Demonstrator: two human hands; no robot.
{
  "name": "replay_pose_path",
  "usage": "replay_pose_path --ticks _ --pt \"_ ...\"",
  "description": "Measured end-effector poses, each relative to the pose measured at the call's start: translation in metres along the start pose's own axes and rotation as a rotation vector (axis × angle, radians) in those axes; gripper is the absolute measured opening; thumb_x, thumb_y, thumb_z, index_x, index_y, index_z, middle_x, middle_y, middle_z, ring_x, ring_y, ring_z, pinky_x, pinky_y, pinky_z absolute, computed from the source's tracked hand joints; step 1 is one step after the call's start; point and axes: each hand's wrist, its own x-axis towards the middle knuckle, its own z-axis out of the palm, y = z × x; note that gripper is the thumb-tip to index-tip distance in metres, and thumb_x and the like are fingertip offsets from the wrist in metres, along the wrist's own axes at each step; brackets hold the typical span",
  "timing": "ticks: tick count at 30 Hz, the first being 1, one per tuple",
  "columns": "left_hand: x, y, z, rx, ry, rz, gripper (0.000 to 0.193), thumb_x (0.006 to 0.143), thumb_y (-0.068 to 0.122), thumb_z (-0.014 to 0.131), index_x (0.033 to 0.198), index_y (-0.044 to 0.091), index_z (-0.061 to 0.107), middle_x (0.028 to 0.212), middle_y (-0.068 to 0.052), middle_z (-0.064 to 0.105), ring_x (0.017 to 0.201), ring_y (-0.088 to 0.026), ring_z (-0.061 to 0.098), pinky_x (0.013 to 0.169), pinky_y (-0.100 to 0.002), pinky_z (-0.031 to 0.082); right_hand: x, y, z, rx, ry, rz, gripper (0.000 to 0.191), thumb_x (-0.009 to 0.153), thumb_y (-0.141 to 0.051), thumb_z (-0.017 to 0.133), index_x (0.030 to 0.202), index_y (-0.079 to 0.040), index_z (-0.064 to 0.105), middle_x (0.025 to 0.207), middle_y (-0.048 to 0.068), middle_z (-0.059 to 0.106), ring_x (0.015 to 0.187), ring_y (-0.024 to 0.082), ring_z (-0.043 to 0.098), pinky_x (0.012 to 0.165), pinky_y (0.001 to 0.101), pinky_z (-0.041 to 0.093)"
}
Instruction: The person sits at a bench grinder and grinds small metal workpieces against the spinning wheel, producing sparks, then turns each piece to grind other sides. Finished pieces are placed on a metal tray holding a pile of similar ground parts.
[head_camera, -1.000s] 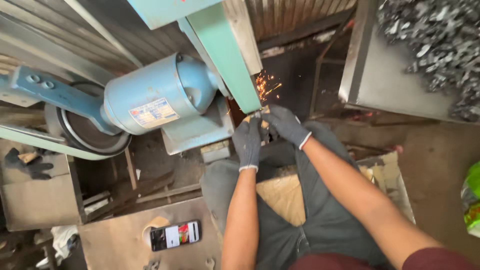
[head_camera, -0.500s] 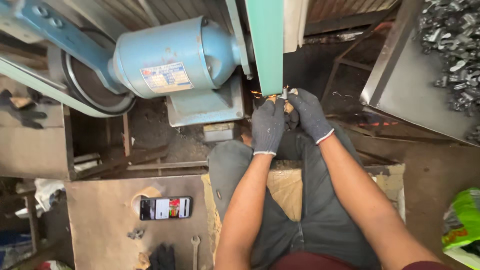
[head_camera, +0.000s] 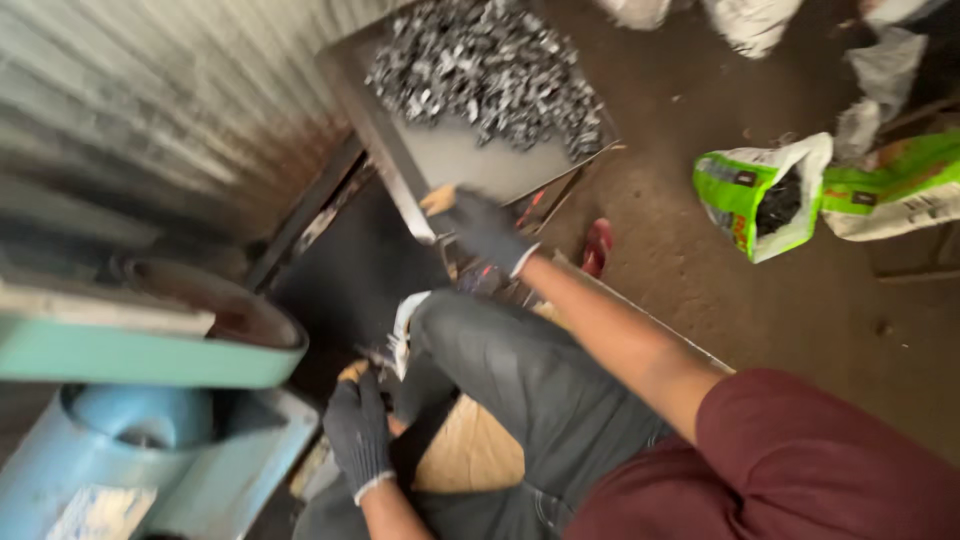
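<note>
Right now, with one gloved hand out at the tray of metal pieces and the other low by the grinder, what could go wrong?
1. The right hand reaches at the edge of the metal tray, which looks tilted; the small metal pieces heaped on it might slide or spill.
2. The left hand hangs close to the blue grinder while the view points elsewhere, so it could brush the machine unseen.
3. Those pieces look jagged; thin gloves may not stop cuts.

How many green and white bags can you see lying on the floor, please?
2: one open bag with dark contents, right of the metal tray; another bag lying just beyond it at the right edge. More may lie outside the view.
</note>
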Motion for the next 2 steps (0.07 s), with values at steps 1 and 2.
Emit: replay_pose_path --ticks 1,2 --pt "0.004 0.009 0.0 0.091 -0.046 0.032 0.035 0.098 0.031 0.058 0.118 0.007 0.073 0.103 -0.022 0.075 0.094 -0.037 0.073 0.082 -0.046 0.055 0.01 -0.003 -0.039 -0.071 0.092 0.002 0.025 0.113 -0.018 0.056 0.127 -0.002 0.068 0.126 0.011 0.073 0.12 0.018 0.069 0.109 0.0332 0.053" --pt "0.004 0.011 0.002 0.179 -0.095 0.043 0.037 0.097 0.034 0.059 0.119 0.008 0.074 0.105 -0.022 0.075 0.097 -0.038 0.072 0.083 -0.048 0.054 -0.012 0.006 -0.093 -0.087 0.09 0.011 0.025 0.113 -0.018 0.056 0.127 -0.002 0.068 0.126 0.011 0.073 0.12 0.018 0.069 0.109 0.0332 0.053"
